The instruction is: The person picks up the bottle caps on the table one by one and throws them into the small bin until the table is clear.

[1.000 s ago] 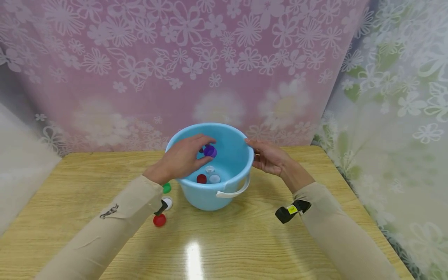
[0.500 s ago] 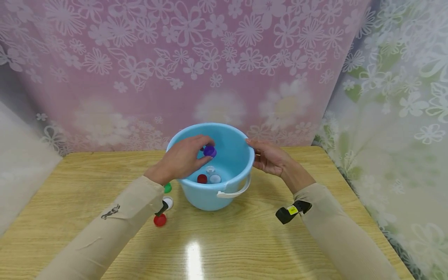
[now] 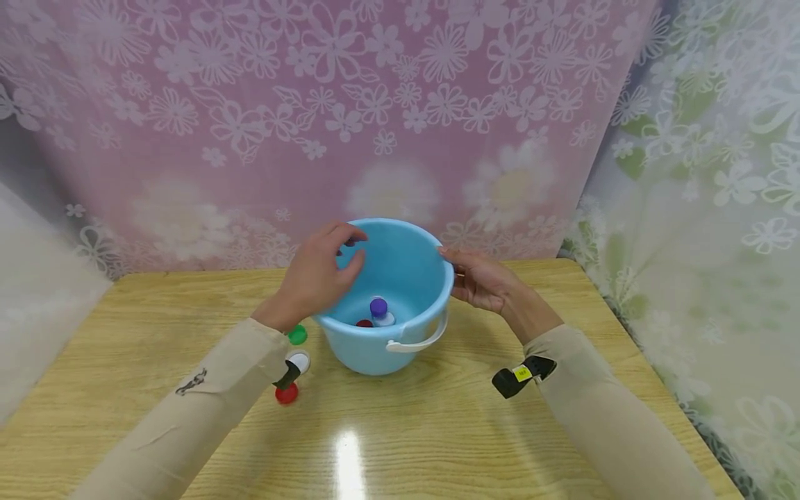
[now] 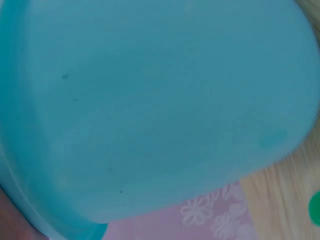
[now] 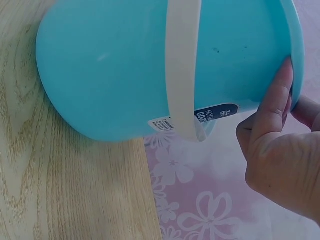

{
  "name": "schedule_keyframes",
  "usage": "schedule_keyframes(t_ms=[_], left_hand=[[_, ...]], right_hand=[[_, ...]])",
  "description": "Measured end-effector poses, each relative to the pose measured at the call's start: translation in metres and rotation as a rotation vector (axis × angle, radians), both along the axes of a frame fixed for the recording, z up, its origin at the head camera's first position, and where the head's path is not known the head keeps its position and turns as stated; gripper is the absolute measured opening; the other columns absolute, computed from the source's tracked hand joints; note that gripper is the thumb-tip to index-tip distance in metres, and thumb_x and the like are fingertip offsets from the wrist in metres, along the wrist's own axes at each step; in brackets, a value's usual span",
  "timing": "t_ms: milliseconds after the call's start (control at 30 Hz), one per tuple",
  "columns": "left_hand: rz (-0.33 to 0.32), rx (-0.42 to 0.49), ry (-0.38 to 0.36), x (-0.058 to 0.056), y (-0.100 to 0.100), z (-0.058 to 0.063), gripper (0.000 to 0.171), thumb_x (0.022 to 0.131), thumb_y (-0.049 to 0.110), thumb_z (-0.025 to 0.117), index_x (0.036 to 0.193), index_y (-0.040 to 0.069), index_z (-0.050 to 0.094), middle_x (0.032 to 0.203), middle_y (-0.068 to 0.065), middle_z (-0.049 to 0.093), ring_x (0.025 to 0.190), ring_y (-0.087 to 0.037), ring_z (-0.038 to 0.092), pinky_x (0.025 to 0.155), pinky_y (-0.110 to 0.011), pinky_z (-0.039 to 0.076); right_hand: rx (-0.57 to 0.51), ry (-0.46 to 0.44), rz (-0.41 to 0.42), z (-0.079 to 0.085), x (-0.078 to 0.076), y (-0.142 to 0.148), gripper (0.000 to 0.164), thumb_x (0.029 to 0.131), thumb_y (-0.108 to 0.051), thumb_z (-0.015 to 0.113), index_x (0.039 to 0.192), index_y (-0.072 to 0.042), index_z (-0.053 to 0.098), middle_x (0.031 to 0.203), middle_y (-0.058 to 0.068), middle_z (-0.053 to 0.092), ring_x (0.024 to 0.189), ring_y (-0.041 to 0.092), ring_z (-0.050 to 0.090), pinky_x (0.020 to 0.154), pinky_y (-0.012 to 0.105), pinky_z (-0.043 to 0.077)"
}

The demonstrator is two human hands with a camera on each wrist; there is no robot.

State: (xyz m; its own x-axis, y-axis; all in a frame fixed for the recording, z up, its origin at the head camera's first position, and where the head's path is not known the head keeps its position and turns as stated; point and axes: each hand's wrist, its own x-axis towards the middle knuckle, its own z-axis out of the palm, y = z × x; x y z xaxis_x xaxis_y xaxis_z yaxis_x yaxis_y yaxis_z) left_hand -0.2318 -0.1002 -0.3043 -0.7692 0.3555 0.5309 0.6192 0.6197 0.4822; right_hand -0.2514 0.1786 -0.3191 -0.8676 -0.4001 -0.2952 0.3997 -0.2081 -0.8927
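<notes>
A light-blue bucket (image 3: 369, 354) with a white handle (image 3: 417, 344) stands on the wooden table. My right hand (image 3: 484, 281) pinches its right rim, fingers outside under the lip and thumb over the edge, as the right wrist view (image 5: 280, 150) bears out. My left hand (image 3: 319, 274) hovers over the left rim, holding nothing, thumb and fingers apart. Inside the bucket lie a purple bottle cap (image 3: 378, 307), a white cap (image 3: 385, 320) and a dark red cap (image 3: 364, 323), partly hidden by the front rim. The left wrist view shows mostly the bucket's outer wall (image 4: 165, 100).
Left of the bucket, a green cap (image 3: 298, 335), a white cap (image 3: 301, 361) and a red cap (image 3: 286, 394) lie on the table (image 3: 425, 437). A wrist strap partly covers the white one. A pink flowered curtain (image 3: 400, 160) hangs behind the table.
My left hand has let go of the purple cap, which now lies at the bucket's bottom. That hand has risen and drawn back leftward. The right hand stays on the rim.
</notes>
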Motion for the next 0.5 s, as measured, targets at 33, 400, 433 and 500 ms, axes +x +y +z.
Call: schedule_keyframes(t_ms=[33,400,433,500], left_hand=[[0.007,0.055,0.022,0.000,-0.002,0.000,0.022,0.093,0.013,0.057,0.112,0.004,0.062,0.109,-0.008,0.060,0.100,-0.023,0.056,0.083,-0.039,0.049],[0.217,0.353,0.105,0.007,-0.051,-0.016,0.013,0.090,0.002,0.052,0.100,-0.001,0.060,0.094,-0.011,0.059,0.084,-0.019,0.055,0.072,-0.033,0.046],[0.240,0.348,0.058,0.009,-0.057,-0.020,0.014,0.090,0.002,0.051,0.100,-0.001,0.060,0.095,-0.011,0.059,0.085,-0.020,0.055,0.072,-0.034,0.046],[0.277,0.304,-0.067,0.013,-0.067,-0.027,0.015,0.090,0.003,0.050,0.103,-0.002,0.058,0.099,-0.013,0.057,0.089,-0.023,0.056,0.074,-0.036,0.047]], right_hand=[[0.004,-0.003,0.002,0.000,0.000,0.000,0.039,0.099,-0.026,0.052,0.129,-0.002,0.046,0.110,0.013,0.051,0.082,0.019,0.066,0.069,0.027,0.057],[0.034,-0.007,0.025,0.003,0.001,0.002,0.049,0.099,-0.027,0.053,0.136,0.001,0.040,0.112,0.015,0.049,0.081,0.018,0.065,0.068,0.026,0.057],[0.033,-0.008,0.025,0.003,0.001,0.003,0.050,0.099,-0.027,0.053,0.136,0.002,0.039,0.112,0.015,0.049,0.081,0.018,0.065,0.069,0.027,0.057],[0.033,-0.009,0.021,0.003,0.003,0.004,0.050,0.098,-0.027,0.053,0.137,0.002,0.039,0.112,0.015,0.049,0.080,0.018,0.065,0.069,0.027,0.057]])
